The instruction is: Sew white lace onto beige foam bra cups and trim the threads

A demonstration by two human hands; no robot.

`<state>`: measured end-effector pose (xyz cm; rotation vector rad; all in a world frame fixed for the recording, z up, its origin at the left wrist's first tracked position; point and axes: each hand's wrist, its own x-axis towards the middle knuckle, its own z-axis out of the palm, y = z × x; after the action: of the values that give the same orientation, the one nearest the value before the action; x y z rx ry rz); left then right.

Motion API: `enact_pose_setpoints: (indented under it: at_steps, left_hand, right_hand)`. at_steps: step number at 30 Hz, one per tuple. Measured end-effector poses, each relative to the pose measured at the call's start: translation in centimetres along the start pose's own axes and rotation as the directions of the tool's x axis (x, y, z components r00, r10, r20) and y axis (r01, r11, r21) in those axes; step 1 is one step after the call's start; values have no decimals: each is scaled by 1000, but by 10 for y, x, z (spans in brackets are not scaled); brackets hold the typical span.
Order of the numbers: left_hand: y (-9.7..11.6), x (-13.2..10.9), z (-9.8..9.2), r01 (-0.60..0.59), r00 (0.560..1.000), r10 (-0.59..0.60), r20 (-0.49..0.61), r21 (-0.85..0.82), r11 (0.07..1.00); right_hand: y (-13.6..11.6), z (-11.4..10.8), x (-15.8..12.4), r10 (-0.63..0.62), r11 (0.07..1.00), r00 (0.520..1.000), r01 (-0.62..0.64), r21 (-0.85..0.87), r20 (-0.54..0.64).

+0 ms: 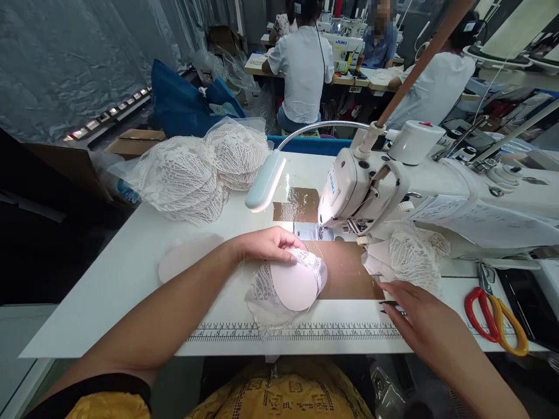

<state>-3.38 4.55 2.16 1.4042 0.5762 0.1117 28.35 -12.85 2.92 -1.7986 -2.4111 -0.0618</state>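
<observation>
My left hand (274, 244) pinches the upper edge of a pale pink foam bra cup (297, 286), just in front of the sewing machine's needle area. White lace and sheer mesh (264, 297) lie around the cup and stick out past its left and lower edges. To the right, my right hand (413, 305) is curled around small dark thread snips (392, 307), whose pointed tips face left. Most of the snips is hidden by the fingers. Just beyond that hand rests a pile of lace pieces and pale cups (413, 256).
The white sewing machine (349, 180) stands behind my hands, with a lamp (266, 180) at its left. Stacked lace cups (183, 177) sit at the back left. Red-and-orange scissors (495, 314) lie right, beside a dark phone-like slab (530, 302). Several people sit at machines beyond.
</observation>
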Motion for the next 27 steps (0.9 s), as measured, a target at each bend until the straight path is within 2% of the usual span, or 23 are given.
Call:
enact_pose_setpoints:
  at_steps: [3, 5, 8, 12, 15, 17, 20, 21, 24, 27]
  left_hand:
    - [0, -1, -1, -3, 1000, 2, 21, 26, 1000]
    - [0, -1, 0, -3, 1000, 3, 1, 65, 998]
    - [-1, -1, 2, 6, 999, -1, -38, 126, 992]
    - [-2, -1, 5, 22, 997, -9, -80, 171, 985]
    - [-1, -1, 7, 28, 996, -10, -94, 194, 981]
    - [0, -1, 8, 20, 996, -2, -90, 203, 979]
    - [-1, -1, 9, 4, 995, 16, -98, 200, 980]
    - [-1, 0, 10, 2, 994, 20, -109, 193, 981]
    - [-3, 0, 11, 2, 990, 18, -139, 144, 990]
    - [-2, 1, 14, 10, 992, -4, -128, 47, 999]
  right_hand:
    - [14, 19, -18, -65, 984, 998, 62, -168, -12]
    - [22, 29, -23, -132, 968, 991, 127, -214, -9]
    - [32, 36, -25, -204, 957, 979, 195, -215, -20]
    - [30, 32, -26, -168, 978, 978, 150, -143, -123]
    - [15, 22, -28, -90, 996, 966, 82, -42, -241]
    - [0, 15, -27, 4, 997, 954, 19, 76, -300]
    - [-26, 9, -13, 144, 952, 952, -60, 300, -269]
    - [-36, 9, -6, 149, 931, 955, -48, 363, -256]
    - [-64, 8, 24, 37, 896, 980, 55, 442, -196]
    - [-85, 11, 51, 3, 886, 994, 47, 462, -108]
